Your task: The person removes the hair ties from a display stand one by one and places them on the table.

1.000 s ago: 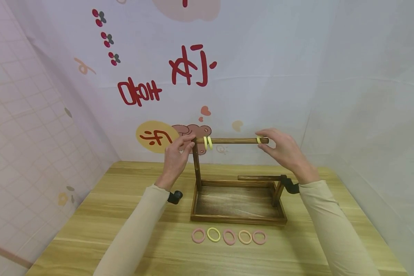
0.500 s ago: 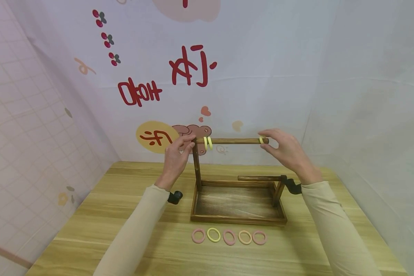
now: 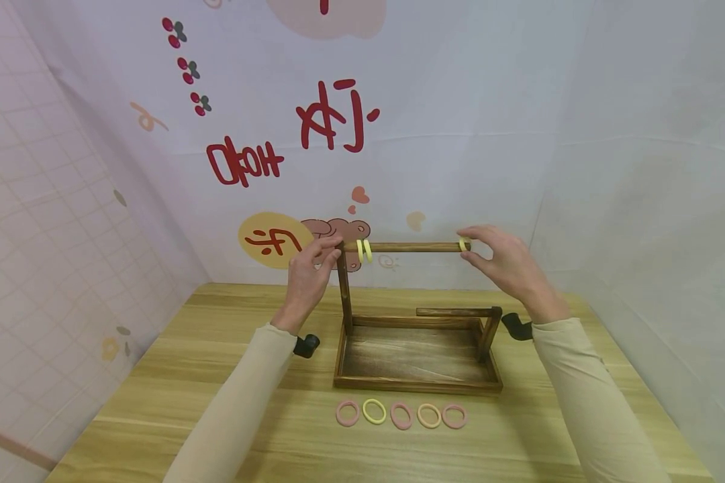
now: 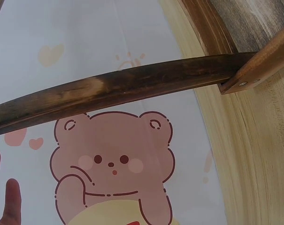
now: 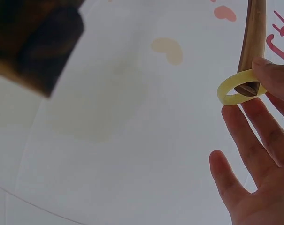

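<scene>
A dark wooden stand (image 3: 346, 288) has a tall post at its left and a long upper bar reaching right. My left hand (image 3: 308, 275) pinches the stand at the corner where post and bar meet. At the bar's free end, my right hand (image 3: 507, 265) holds a yellow hair tie (image 5: 231, 99) between thumb and fingers. In the right wrist view that hair tie loops around the very tip of the bar. Two more yellow hair ties (image 3: 368, 251) hang on the bar close to the post. Only some fingertips (image 4: 11, 206) of my left hand show in the left wrist view.
The stand's base is a shallow tray (image 3: 417, 386), with a shorter post and lower bar (image 3: 459, 312) at its right. In front, a row of pink, yellow and peach hair ties (image 3: 401, 416) lies on the wooden table (image 3: 157, 416). A printed curtain (image 3: 459, 134) hangs behind.
My right hand has slid rightward along the upper bar with the yellow hair tie, to the bar's tip. My left hand and the stand have stayed put.
</scene>
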`<move>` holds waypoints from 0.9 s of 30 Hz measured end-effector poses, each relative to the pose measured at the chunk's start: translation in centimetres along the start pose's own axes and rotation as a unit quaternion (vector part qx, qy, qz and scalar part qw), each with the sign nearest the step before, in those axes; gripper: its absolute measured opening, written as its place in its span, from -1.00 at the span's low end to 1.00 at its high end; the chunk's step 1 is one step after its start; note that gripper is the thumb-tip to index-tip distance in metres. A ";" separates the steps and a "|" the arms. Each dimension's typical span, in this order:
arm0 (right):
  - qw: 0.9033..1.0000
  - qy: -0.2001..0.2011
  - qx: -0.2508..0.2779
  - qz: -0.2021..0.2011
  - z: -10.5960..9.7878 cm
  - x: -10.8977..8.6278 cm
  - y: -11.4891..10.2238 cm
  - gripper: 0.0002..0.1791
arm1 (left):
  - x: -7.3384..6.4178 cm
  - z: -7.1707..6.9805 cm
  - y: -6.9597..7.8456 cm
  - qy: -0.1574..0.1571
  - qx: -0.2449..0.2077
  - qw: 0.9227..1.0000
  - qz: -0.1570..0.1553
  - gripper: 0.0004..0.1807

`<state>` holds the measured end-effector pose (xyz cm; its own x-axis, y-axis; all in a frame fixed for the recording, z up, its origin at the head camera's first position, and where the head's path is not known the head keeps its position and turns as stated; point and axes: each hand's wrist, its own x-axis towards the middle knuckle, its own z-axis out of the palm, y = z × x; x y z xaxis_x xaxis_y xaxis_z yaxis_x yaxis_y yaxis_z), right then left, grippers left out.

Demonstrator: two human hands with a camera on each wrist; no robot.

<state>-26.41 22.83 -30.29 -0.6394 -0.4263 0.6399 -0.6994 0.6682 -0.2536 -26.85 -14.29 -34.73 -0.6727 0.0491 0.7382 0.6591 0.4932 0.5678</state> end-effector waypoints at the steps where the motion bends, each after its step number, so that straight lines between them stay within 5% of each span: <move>1: 1.000 0.001 0.001 0.000 0.0 0.0 0.0 -0.54 | 0.0 0.0 0.0 0.000 0.000 1.000 0.000 -0.72; 27: 0.999 0.029 -0.011 -0.024 -1.4 -2.3 -0.3 -0.51 | 0.0 0.0 0.0 -0.001 -0.003 1.000 -0.002 -0.71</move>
<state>-24.28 24.52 -30.70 -0.5857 -0.4219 0.6921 -0.7205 0.6621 -0.2061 -26.88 -14.28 -34.78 -0.6765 0.0489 0.7348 0.6577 0.4889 0.5730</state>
